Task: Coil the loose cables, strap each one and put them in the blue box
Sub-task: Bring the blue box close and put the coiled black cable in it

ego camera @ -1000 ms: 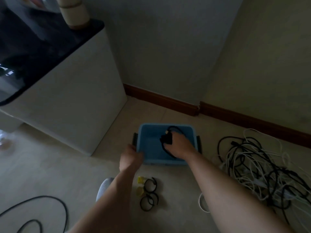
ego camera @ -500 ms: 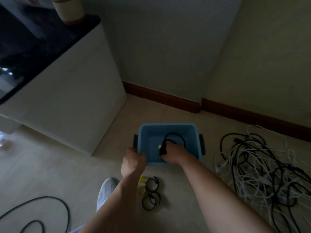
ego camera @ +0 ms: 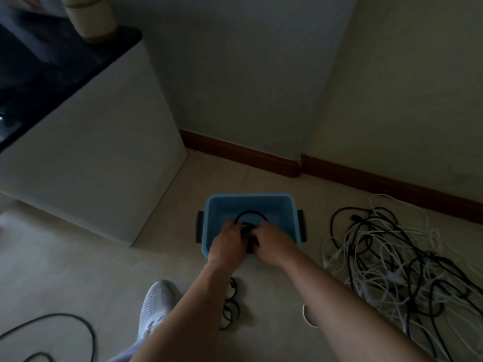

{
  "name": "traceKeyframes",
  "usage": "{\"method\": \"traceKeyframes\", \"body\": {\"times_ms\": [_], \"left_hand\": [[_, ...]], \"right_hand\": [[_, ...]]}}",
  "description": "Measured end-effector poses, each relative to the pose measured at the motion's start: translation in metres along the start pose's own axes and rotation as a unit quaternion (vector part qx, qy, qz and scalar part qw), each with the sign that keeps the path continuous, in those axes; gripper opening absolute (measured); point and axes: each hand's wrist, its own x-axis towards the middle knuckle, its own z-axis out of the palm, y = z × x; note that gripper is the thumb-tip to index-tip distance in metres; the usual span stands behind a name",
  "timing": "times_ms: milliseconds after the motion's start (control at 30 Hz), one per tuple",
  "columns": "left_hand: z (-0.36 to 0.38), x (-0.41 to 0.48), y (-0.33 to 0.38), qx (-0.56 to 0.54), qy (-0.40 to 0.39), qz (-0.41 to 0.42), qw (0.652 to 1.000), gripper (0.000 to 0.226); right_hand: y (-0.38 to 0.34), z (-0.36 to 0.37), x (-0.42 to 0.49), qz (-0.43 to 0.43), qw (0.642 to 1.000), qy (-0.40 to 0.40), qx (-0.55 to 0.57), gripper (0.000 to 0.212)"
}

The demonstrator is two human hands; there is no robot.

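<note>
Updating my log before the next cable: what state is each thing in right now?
blue box: open, on floor.
coiled black cable: in the box, both hands on it.
left hand: grips that cable.
right hand: grips that cable.
cable pile: tangled, uncoiled, right of box.
straps: unused, on floor.
lone black cable: loose on floor.

Blue box [ego camera: 251, 201]: open-topped, on the floor near the wall corner.
Black cable [ego camera: 251, 213]: coiled, inside the box.
Left hand [ego camera: 226, 245], right hand [ego camera: 275, 247]: side by side, both gripping the coil.
Loose cables [ego camera: 392, 259]: black-and-white tangle, right of the box.
</note>
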Motion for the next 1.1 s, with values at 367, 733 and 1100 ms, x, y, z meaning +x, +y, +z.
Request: {"method": "traceKeyframes", "body": {"times_ms": [367, 733, 1100], "left_hand": [[0.004, 0.012, -0.005, -0.020, -0.047, -0.065, 0.997, 0.058], [-0.001, 0.038, -0.002, -0.139, -0.140, -0.182, 0.963, 0.037], [-0.003, 0.044, -0.009, -0.145, -0.113, -0.190, 0.964, 0.043]], "right_hand": [[0.010, 0.009, 0.001, 0.202, 0.979, -0.007, -0.009, 0.027], [0.008, -0.005, 0.030, 0.239, 0.961, -0.089, 0.110, 0.038], [0.015, -0.018, 0.034, 0.225, 0.959, 0.000, 0.171, 0.025]]}}
